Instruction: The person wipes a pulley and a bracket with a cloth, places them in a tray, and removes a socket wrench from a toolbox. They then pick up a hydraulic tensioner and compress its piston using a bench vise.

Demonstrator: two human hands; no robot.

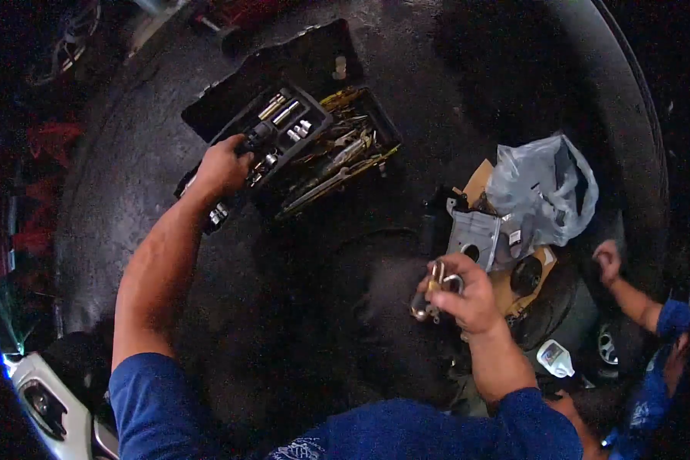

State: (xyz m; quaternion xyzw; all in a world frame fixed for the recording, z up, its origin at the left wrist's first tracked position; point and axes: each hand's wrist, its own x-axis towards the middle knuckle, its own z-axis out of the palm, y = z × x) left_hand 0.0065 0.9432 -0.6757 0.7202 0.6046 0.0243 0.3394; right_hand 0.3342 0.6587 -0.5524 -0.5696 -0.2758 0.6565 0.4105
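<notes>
My left hand (224, 169) reaches into a black tool tray (320, 132) with its fingers closed at a dark, rounded piece (257, 136). Around those fingers, the tray holds shiny sockets (299, 130) and long brass-coloured and silver pieces (273, 107). My right hand (468, 295) is closed around shiny metal parts (437, 287), one bent into a curve, one brass-coloured. Just beyond it lies a grey metal housing (475, 231), partly covered by the hand in this view.
An open toolbox (391, 138) full of wrenches and other tools stands beside the tray. Right of centre are a clear plastic bag (533, 184), cardboard (544, 264) and a white bottle (555, 359). Another person's hand (608, 261) shows at the right. A white car part (54, 406) fills the lower left.
</notes>
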